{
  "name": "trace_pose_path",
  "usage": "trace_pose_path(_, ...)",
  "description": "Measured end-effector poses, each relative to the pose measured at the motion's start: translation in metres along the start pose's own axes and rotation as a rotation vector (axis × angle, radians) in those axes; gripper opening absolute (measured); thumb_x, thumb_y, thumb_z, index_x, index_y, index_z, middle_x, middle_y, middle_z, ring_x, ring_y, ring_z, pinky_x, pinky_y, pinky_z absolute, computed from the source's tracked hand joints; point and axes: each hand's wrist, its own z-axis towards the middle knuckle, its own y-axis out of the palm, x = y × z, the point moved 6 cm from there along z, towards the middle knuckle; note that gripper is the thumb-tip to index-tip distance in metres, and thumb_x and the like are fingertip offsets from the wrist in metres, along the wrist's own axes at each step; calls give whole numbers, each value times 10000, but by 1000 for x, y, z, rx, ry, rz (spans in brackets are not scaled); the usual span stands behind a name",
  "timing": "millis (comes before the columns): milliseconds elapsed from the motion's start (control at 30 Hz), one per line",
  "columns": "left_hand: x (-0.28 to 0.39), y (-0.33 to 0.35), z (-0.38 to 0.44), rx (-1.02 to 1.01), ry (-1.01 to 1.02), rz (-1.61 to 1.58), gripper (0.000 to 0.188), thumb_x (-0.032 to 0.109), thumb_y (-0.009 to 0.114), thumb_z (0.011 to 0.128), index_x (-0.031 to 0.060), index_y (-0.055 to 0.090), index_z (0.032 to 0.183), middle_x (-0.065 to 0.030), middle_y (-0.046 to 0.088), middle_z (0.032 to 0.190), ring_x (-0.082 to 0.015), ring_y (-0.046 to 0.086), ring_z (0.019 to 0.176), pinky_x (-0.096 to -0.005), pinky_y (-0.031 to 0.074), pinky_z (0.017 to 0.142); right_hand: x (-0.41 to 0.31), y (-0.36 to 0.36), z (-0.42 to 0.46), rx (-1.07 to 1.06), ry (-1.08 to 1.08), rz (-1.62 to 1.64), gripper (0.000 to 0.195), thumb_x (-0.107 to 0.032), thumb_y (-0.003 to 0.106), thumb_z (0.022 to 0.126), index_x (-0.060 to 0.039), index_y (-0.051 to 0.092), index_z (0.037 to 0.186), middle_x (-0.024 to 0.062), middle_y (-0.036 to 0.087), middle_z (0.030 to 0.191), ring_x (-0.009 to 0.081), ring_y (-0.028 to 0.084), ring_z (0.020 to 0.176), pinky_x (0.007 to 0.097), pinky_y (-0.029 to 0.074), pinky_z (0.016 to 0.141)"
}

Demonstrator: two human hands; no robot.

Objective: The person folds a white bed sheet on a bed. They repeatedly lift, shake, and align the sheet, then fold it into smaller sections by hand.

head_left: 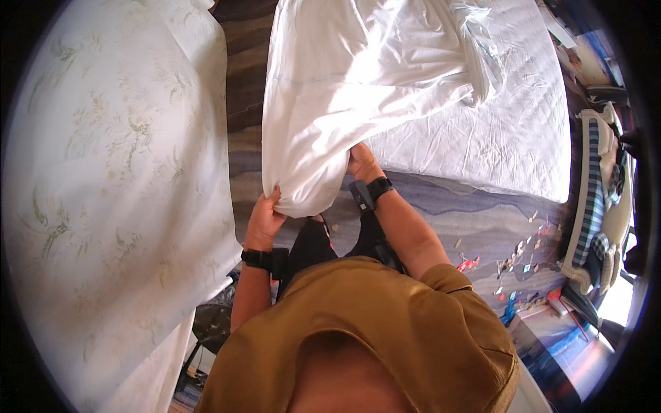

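A white bed sheet [320,113] is spread over part of a mattress [439,142] with a pale quilted-looking cover. Its near left corner is pulled out toward me. My left hand [266,217] grips that corner, the thumb on top of the fabric. Farther right, my right hand [363,161] is at the sheet's near edge, its fingers hidden beneath or behind the cloth. Between my hands the fabric hangs in a rounded fold. At the mattress's right side the sheet is bunched into a loose roll [483,67]. Both wrists wear black bands with small boxes.
A large pale sheet of material with a leaf print [134,134] fills the left side. Small scraps [516,253] litter the patterned carpet [428,201] at right. Beyond them is a seat with checked cushions [594,191]. A black chair [211,322] stands at lower left.
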Motion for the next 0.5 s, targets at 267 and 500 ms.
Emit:
trace_pose_path(267, -14, 13, 18, -40, -45, -252, 463, 335, 519, 980, 21, 466, 1316, -112, 562, 1280, -245, 540, 1174, -419, 438, 1002, -28, -27, -115, 232, -86, -500, 143, -202, 546, 961, -95, 611, 1031, -49, 558, 822, 28, 454, 678, 184, 366, 584)
trace_pose_path(500, -52, 52, 0, -185, -86, -46, 479, 184, 595, 932, 21, 432, 1352, -102, 539, 1311, -238, 537, 1181, -380, 452, 995, -29, -16, -148, 219, -160, -262, 159, -228, 567, 968, -93, 624, 1027, -52, 627, 850, 24, 530, 677, 189, 408, 568)
